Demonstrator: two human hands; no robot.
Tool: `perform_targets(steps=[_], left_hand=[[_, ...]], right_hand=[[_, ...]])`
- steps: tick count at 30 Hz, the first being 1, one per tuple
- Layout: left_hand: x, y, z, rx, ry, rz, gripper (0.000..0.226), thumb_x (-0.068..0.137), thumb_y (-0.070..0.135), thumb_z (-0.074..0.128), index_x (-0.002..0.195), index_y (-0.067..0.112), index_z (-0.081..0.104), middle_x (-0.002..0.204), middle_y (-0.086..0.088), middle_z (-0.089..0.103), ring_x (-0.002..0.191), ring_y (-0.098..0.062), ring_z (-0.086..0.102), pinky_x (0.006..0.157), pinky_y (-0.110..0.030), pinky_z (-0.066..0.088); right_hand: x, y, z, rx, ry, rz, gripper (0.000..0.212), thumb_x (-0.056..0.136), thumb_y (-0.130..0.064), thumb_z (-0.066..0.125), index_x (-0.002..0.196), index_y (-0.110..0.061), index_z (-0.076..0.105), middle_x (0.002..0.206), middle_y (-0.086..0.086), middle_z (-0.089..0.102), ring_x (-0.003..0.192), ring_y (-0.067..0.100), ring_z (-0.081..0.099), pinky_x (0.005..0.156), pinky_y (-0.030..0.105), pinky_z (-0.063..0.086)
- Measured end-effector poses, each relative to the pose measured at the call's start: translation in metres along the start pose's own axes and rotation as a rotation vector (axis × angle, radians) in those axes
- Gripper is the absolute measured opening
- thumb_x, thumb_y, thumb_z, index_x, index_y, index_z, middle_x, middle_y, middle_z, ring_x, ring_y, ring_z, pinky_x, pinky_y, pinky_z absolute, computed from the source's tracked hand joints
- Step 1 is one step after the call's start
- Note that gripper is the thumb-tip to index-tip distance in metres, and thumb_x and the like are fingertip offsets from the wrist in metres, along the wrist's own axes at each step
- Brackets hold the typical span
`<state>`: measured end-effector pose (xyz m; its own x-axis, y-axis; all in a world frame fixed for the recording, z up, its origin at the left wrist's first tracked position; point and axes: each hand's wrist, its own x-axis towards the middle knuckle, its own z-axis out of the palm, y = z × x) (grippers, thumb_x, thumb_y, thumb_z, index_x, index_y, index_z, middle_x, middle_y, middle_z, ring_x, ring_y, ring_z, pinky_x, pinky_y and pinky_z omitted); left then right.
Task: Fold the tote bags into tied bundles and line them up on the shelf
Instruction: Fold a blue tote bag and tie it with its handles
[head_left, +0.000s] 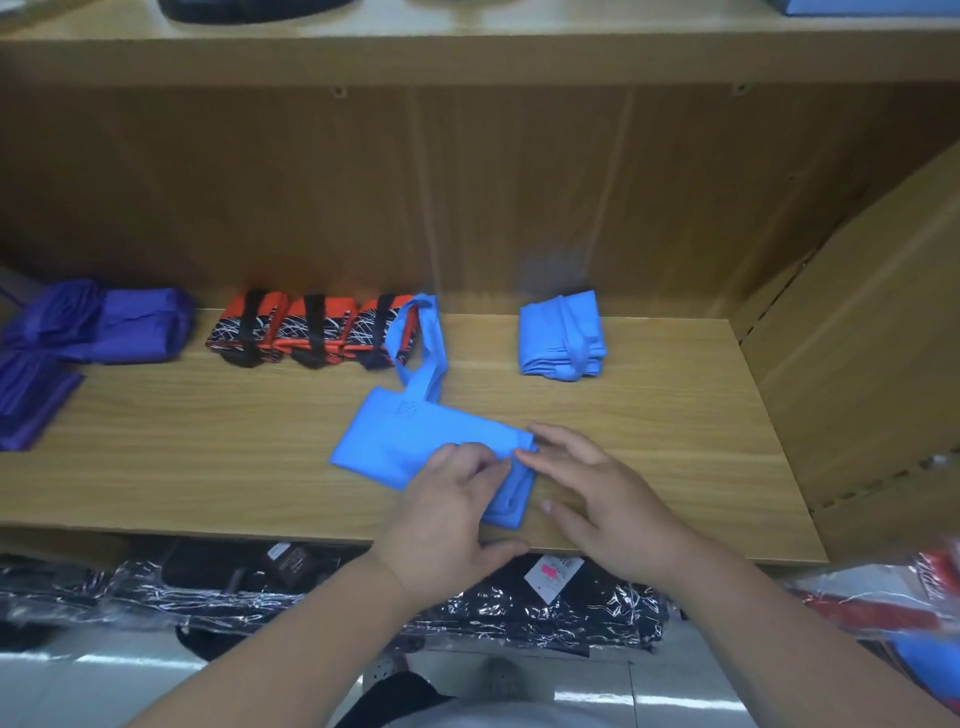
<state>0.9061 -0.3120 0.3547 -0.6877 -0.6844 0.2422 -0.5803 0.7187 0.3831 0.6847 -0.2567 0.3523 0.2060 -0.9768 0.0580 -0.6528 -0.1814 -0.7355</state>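
Note:
A light blue tote bag (400, 441) lies partly folded on the wooden shelf (208, 457), its handles (423, 343) stretched toward the back. My left hand (447, 514) pinches the folded right edge of this bag with curled fingers. My right hand (597, 493) lies beside it with straight fingers, its fingertips touching the same edge. A tied light blue bundle (563, 335) stands at the back right. Three orange and black patterned bundles (306, 332) sit in a row at the back, left of the handles.
Purple bags (88, 327) lie at the shelf's left end, one bundled and one looser. A wooden side panel (857, 338) closes the shelf on the right. Wrapped black patterned goods (519, 608) fill the level below, and red and blue items (893, 613) sit at the lower right.

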Motion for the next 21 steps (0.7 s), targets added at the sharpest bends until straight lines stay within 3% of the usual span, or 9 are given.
perform_targets(steps=[3, 6, 10, 14, 16, 17, 19, 21], left_hand=[[-0.010, -0.006, 0.001, 0.124, 0.007, -0.016, 0.077, 0.062, 0.071, 0.071, 0.126, 0.029, 0.065, 0.120, 0.002, 0.056, 0.112, -0.023, 0.053, 0.109, -0.055, 0.037], [-0.021, -0.010, 0.008, 0.158, -0.008, -0.046, 0.081, 0.057, 0.064, 0.084, 0.130, 0.038, 0.059, 0.126, -0.001, 0.057, 0.122, -0.025, 0.049, 0.105, -0.070, 0.036], [-0.031, -0.024, 0.003, 0.053, 0.100, 0.051, 0.053, 0.074, 0.054, 0.071, 0.122, 0.033, 0.065, 0.120, 0.003, 0.070, 0.117, -0.021, 0.063, 0.103, -0.060, 0.045], [-0.036, -0.034, -0.014, -0.208, 0.038, -0.054, 0.048, 0.083, 0.058, 0.064, 0.122, 0.029, 0.067, 0.122, 0.007, 0.072, 0.124, -0.005, 0.060, 0.115, -0.044, 0.038], [-0.036, -0.032, -0.025, -0.393, 0.005, -0.171, 0.049, 0.085, 0.068, 0.059, 0.119, 0.033, 0.068, 0.117, 0.011, 0.073, 0.116, 0.001, 0.062, 0.116, -0.032, 0.035], [-0.036, -0.030, -0.030, -0.497, -0.015, -0.225, 0.042, 0.086, 0.066, 0.060, 0.116, 0.036, 0.066, 0.109, 0.014, 0.073, 0.105, 0.001, 0.065, 0.110, -0.029, 0.040], [-0.036, -0.028, -0.037, -0.699, -0.057, -0.314, 0.030, 0.089, 0.053, 0.062, 0.113, 0.036, 0.064, 0.099, 0.009, 0.071, 0.092, -0.013, 0.064, 0.092, -0.036, 0.049], [-0.038, -0.026, -0.042, -0.829, -0.074, -0.361, 0.024, 0.093, 0.043, 0.060, 0.116, 0.038, 0.062, 0.104, 0.003, 0.071, 0.096, -0.020, 0.064, 0.091, -0.036, 0.051]], right_hand=[[0.002, 0.000, 0.004, -0.030, -0.004, -0.022, 0.058, 0.086, -0.032, 0.070, 0.142, -0.030, 0.055, 0.159, -0.025, 0.023, 0.141, -0.003, 0.036, 0.117, 0.032, 0.036], [0.000, 0.000, 0.011, -0.077, 0.010, -0.067, 0.062, 0.082, -0.033, 0.078, 0.140, -0.030, 0.056, 0.159, -0.028, 0.023, 0.143, 0.001, 0.033, 0.116, 0.027, 0.032], [0.003, -0.008, 0.022, -0.108, 0.075, -0.098, 0.063, 0.067, -0.039, 0.088, 0.125, -0.034, 0.063, 0.141, -0.034, 0.039, 0.126, 0.003, 0.044, 0.108, 0.016, 0.032], [0.013, -0.019, 0.027, -0.179, 0.121, -0.180, 0.052, 0.065, -0.038, 0.089, 0.112, -0.032, 0.069, 0.118, -0.018, 0.053, 0.109, 0.012, 0.050, 0.096, 0.036, 0.045], [0.016, -0.023, 0.026, -0.213, 0.121, -0.215, 0.047, 0.067, -0.035, 0.088, 0.107, -0.033, 0.065, 0.129, -0.016, 0.054, 0.126, 0.014, 0.047, 0.103, 0.043, 0.042], [0.018, -0.025, 0.025, -0.219, 0.106, -0.237, 0.044, 0.069, -0.033, 0.087, 0.105, -0.033, 0.062, 0.137, -0.016, 0.053, 0.138, 0.013, 0.040, 0.110, 0.042, 0.036], [0.022, -0.030, 0.022, -0.216, 0.060, -0.283, 0.036, 0.076, -0.033, 0.082, 0.102, -0.031, 0.057, 0.143, -0.015, 0.055, 0.151, 0.010, 0.024, 0.120, 0.035, 0.021], [0.026, -0.036, 0.018, -0.192, 0.000, -0.285, 0.032, 0.081, -0.040, 0.078, 0.103, -0.028, 0.058, 0.134, -0.013, 0.063, 0.152, 0.004, 0.019, 0.125, 0.036, 0.011]])
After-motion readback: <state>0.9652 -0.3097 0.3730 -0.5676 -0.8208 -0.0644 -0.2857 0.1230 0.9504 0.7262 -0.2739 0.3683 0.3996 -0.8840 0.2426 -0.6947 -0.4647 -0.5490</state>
